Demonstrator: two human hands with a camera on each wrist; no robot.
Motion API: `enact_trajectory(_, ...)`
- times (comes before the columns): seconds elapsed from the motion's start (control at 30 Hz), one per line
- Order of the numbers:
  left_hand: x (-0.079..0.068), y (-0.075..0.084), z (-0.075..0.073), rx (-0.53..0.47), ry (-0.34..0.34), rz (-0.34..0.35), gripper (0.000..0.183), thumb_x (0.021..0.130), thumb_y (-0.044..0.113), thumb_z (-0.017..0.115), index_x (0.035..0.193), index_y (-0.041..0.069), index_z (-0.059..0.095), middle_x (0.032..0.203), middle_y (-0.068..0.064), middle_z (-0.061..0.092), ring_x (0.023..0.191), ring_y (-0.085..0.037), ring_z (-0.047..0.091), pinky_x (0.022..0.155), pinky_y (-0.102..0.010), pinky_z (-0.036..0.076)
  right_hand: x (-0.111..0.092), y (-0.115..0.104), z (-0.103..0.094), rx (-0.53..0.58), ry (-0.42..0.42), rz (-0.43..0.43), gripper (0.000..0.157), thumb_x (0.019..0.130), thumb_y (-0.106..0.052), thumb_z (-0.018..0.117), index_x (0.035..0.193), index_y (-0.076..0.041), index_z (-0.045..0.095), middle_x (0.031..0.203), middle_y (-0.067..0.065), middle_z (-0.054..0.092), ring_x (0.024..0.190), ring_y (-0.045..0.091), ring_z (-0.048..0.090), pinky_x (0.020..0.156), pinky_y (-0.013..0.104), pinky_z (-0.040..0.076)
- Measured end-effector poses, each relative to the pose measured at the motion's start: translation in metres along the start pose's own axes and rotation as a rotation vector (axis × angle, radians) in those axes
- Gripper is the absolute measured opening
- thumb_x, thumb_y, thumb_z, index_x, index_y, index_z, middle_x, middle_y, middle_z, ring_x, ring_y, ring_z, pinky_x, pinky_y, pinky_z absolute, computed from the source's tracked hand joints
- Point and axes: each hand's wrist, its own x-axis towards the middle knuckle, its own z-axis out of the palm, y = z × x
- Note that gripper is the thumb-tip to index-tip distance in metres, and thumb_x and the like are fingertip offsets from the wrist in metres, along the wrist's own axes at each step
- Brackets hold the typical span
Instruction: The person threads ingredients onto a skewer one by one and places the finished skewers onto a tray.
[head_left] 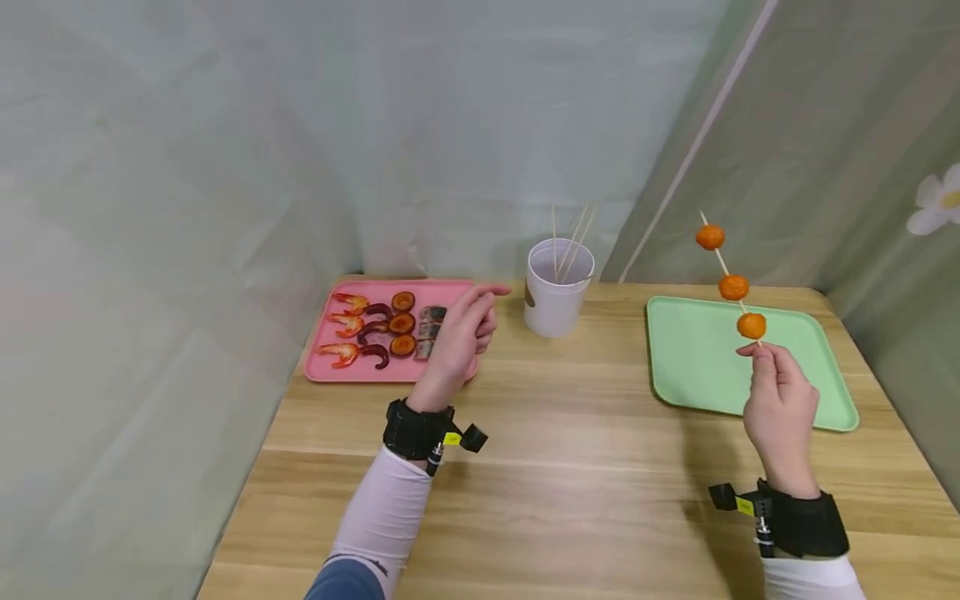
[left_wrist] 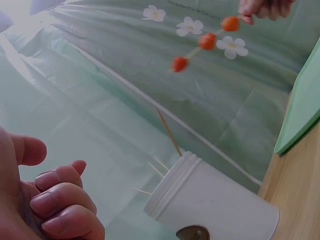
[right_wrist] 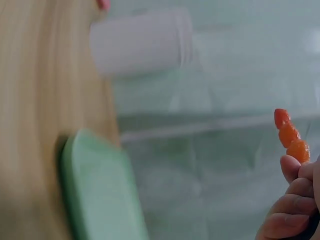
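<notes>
The skewer of orange balls (head_left: 733, 287) stands in the air by the far side of the green tray (head_left: 690, 358), its tip leaning leftward; the right grip (head_left: 780, 408) pinches its bare lower end. The left grip (head_left: 457, 333) holds nothing, its index finger reaching out and the others curled, beside the white cup (head_left: 553, 312) of thin sticks (head_left: 555, 250). The step in hand looks like carrying the loaded skewer; laying it on the green tray would call for lowering and tilting it gently, keeping the pinch firm so the three balls do not swing. Wood grain runs across the table (head_left: 570, 467), where a pink tray (head_left: 435, 287) bears rows of food pieces, some hidden behind the left grip. Pale, creased sheeting (head_left: 187, 250) forms the walls, with white flowers (left_wrist: 190, 26) printed on the right.
</notes>
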Motion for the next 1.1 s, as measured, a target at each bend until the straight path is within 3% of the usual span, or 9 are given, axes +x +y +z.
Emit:
enact_trajectory(0.33, -0.001, 0.000, -0.005, 0.064, -0.008, -0.005, 0.038, 0.116, 0.029, 0.044, 0.137, 0.003, 0.061, 0.073, -0.002, 0.036, 0.052, -0.014, 0.027, 0.048, -0.025, 0.024, 0.013, 0.082, -0.029, -0.162, -0.120, 0.369, 0.049, 0.117, -0.036, 0.032, 0.127, -0.001, 0.065, 0.080, 0.009, 0.043, 0.072, 0.022, 0.039, 0.067, 0.031, 0.030)
enact_trajectory(0.47, -0.003, 0.000, -0.008, 0.079, 0.011, -0.012, 0.039, 0.115, 0.029, 0.044, 0.137, 0.003, 0.062, 0.075, -0.002, 0.036, 0.053, -0.014, 0.026, 0.048, -0.025, 0.023, 0.016, 0.104, -0.042, -0.221, -0.197, 0.450, 0.054, 0.117, -0.032, 0.024, 0.136, 0.003, 0.060, 0.112, 0.023, 0.055, 0.099, 0.033, 0.046, 0.077, 0.035, 0.030)
enact_trajectory(0.57, -0.004, -0.001, -0.010, 0.080, 0.016, -0.023, 0.039, 0.115, 0.029, 0.044, 0.138, 0.001, 0.061, 0.075, -0.001, 0.036, 0.053, -0.014, 0.026, 0.048, -0.025, 0.023, 0.020, 0.114, -0.052, -0.274, -0.243, 0.501, 0.057, 0.116, -0.031, 0.020, 0.139, 0.006, 0.057, 0.139, 0.029, 0.052, 0.115, 0.043, 0.046, 0.078, 0.037, 0.032)
enact_trajectory(0.67, -0.004, -0.002, -0.010, 0.082, 0.010, -0.029, 0.040, 0.116, 0.028, 0.044, 0.139, 0.000, 0.060, 0.074, -0.001, 0.036, 0.053, -0.014, 0.026, 0.048, -0.025, 0.024, 0.023, 0.121, -0.061, -0.313, -0.263, 0.547, 0.058, 0.116, -0.031, 0.019, 0.139, 0.007, 0.057, 0.148, 0.032, 0.049, 0.119, 0.048, 0.046, 0.077, 0.039, 0.032)
enact_trajectory(0.83, -0.003, -0.002, -0.010, 0.095, 0.014, -0.031, 0.039, 0.116, 0.029, 0.044, 0.137, 0.002, 0.062, 0.075, -0.001, 0.037, 0.053, -0.013, 0.027, 0.049, -0.025, 0.024, 0.022, 0.127, -0.066, -0.342, -0.282, 0.589, 0.059, 0.116, -0.032, 0.019, 0.139, 0.007, 0.056, 0.142, 0.034, 0.049, 0.109, 0.046, 0.045, 0.074, 0.041, 0.032)
enact_trajectory(1.1, -0.002, -0.005, -0.009, 0.082, 0.007, -0.033, 0.039, 0.115, 0.026, 0.044, 0.137, -0.001, 0.061, 0.075, -0.002, 0.036, 0.053, -0.013, 0.027, 0.048, -0.025, 0.024, 0.022, 0.131, -0.068, -0.404, -0.278, 0.554, 0.056, 0.114, -0.028, 0.021, 0.134, 0.010, 0.056, 0.141, 0.037, 0.050, 0.116, 0.051, 0.047, 0.077, 0.045, 0.035)
